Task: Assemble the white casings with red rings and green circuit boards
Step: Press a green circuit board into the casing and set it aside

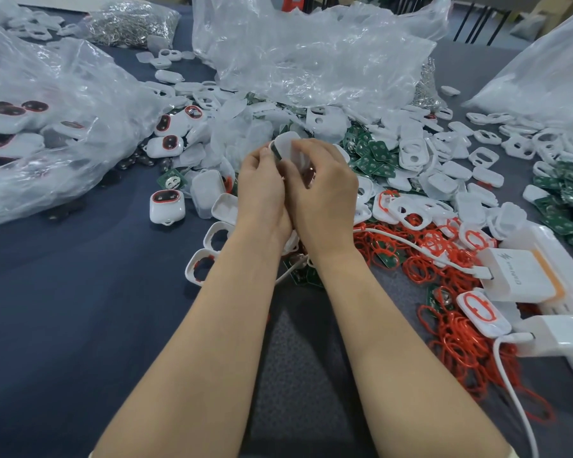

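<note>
**Casing held in both hands**

Left hand [262, 190] and right hand [318, 193] are gripping one white casing [286, 144] together, fingers curling round it, above the table's [63, 292] middle. Loose rings [450, 328] are lying toward the right edge. Boards [374, 157] and spare casings [414, 153] are lying heaped just behind the hands.

Both bare forearms reach forward and converge. The left hand [262, 190] and right hand [319, 193] touch side by side, backs up, fingers curled around one white casing [286, 144] gripped between them.
</note>
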Tool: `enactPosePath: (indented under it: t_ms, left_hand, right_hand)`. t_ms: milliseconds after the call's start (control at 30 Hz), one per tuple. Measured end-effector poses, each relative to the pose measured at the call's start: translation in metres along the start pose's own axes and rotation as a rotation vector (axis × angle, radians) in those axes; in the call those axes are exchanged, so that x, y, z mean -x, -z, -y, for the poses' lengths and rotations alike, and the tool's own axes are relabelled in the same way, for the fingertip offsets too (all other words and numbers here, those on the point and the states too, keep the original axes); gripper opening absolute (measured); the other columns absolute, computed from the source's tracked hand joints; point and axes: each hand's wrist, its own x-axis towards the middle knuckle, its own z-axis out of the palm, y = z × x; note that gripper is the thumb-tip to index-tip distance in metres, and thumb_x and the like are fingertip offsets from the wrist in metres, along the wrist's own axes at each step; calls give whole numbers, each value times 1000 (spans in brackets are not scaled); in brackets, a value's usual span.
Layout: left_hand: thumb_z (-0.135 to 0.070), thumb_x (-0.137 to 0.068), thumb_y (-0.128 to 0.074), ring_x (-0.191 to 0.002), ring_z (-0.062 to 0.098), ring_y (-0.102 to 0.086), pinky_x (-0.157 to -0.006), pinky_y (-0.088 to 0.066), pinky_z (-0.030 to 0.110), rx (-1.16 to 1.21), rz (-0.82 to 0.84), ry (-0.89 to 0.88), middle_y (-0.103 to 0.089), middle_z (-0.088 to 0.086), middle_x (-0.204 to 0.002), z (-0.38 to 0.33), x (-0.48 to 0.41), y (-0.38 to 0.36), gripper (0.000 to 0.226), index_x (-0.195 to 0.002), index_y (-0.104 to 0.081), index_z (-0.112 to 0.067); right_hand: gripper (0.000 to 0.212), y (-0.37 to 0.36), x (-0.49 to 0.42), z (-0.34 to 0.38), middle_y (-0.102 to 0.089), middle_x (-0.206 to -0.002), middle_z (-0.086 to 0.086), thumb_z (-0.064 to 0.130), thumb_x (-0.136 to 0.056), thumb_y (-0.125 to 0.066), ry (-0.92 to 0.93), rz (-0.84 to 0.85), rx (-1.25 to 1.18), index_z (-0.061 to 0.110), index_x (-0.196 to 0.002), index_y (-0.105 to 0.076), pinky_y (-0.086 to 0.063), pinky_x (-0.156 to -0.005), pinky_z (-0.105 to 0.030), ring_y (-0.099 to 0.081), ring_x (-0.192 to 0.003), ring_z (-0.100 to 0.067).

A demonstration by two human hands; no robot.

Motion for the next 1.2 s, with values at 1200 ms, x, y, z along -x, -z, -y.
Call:
enactPosePath:
  t_ms: [1200]
  left_hand:
    - [-17, -98, -54, -65, 13, -61, -65, -53, 29, -235, 45, -136, -63, 6, -79, 2, 7, 4, 11, -88, -53, -20]
  right_hand:
    - [29, 0, 3, 1, -64, -122, 1, 27, -97, -53, 81, 32, 233, 16, -121, -66, -41, -91, -27, -50, -115, -18]
